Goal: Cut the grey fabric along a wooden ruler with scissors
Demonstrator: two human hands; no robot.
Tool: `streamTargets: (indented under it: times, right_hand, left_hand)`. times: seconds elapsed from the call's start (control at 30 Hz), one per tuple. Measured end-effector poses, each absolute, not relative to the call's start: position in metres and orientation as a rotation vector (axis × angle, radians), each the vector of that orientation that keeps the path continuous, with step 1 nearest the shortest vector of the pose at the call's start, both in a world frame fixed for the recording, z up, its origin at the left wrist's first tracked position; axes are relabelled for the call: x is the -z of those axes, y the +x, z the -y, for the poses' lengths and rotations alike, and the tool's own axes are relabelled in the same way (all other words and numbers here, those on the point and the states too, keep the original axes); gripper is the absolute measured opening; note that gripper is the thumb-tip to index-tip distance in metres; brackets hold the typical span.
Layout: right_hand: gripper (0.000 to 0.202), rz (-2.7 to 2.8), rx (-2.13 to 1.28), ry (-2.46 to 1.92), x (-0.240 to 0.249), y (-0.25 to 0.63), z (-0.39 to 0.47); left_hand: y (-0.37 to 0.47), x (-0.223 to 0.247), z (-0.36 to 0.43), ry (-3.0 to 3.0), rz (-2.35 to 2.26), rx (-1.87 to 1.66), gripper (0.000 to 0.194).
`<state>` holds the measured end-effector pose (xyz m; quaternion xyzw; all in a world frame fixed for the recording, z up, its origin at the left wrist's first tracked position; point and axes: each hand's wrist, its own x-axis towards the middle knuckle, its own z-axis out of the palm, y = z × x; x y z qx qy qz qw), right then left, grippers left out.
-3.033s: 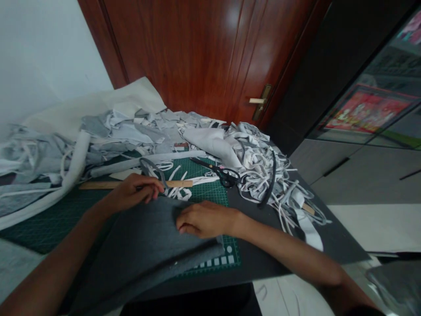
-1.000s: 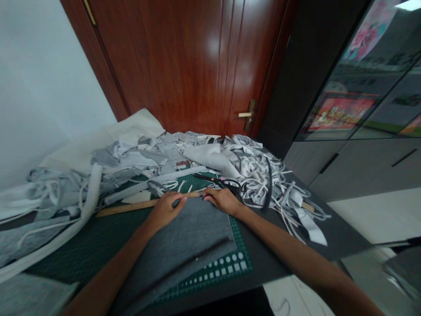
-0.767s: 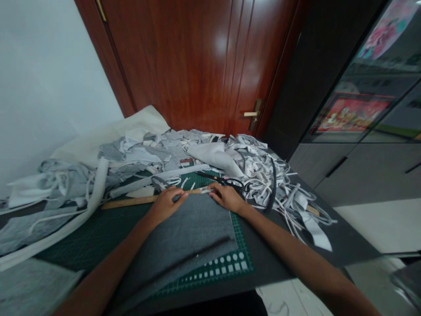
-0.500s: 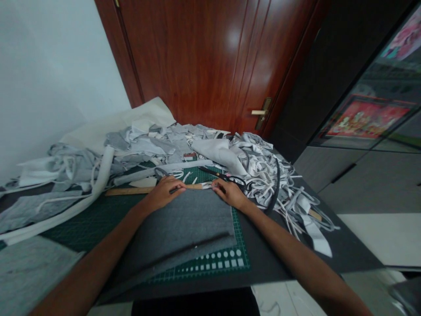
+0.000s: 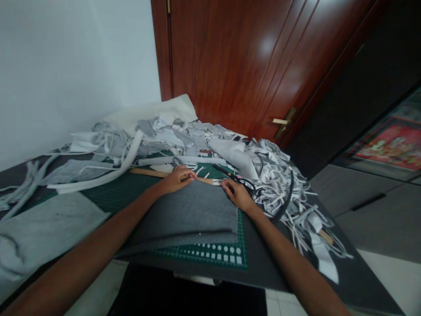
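A dark grey felt-like fabric sheet (image 5: 197, 210) lies over the green cutting mat (image 5: 241, 239), its near edge folded or curled. My left hand (image 5: 179, 179) is closed, thumb and fingers pinching at the sheet's far edge. My right hand (image 5: 239, 195) is closed at the far right corner of the same sheet, its fingertips partly hidden. Along that far edge runs a wooden ruler (image 5: 148, 172), passing behind my left hand towards the right one. Black-handled scissors (image 5: 245, 182) lie just beyond my right hand.
Pale grey fabric scraps and strips (image 5: 272, 175) are heaped along the table's back and right. A long padded strip (image 5: 108, 175) curves at left, behind another grey fabric piece (image 5: 59, 228). A wooden door (image 5: 223, 66) stands behind the table (image 5: 263, 259).
The view has turned, showing more of the table's left side. Both hands stay at the far edge of the grey sheet, with little visible change in their grip.
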<state>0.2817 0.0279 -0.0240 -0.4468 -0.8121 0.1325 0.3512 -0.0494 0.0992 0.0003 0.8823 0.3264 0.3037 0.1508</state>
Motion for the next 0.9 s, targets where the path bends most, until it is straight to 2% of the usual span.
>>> streamTargets:
  times: [0.6,0.9]
  right_hand:
    - [0.023,2.158,-0.272,-1.155,0.020,0.283,-0.025]
    - [0.024,2.157,-0.305,-1.139,0.018,0.283,-0.024]
  left_hand:
    - [-0.066,-0.014,-0.104,2.623,-0.849,-0.779,0.027]
    - [-0.068,-0.009,-0.108,2.666,-0.823,-0.794,0.044]
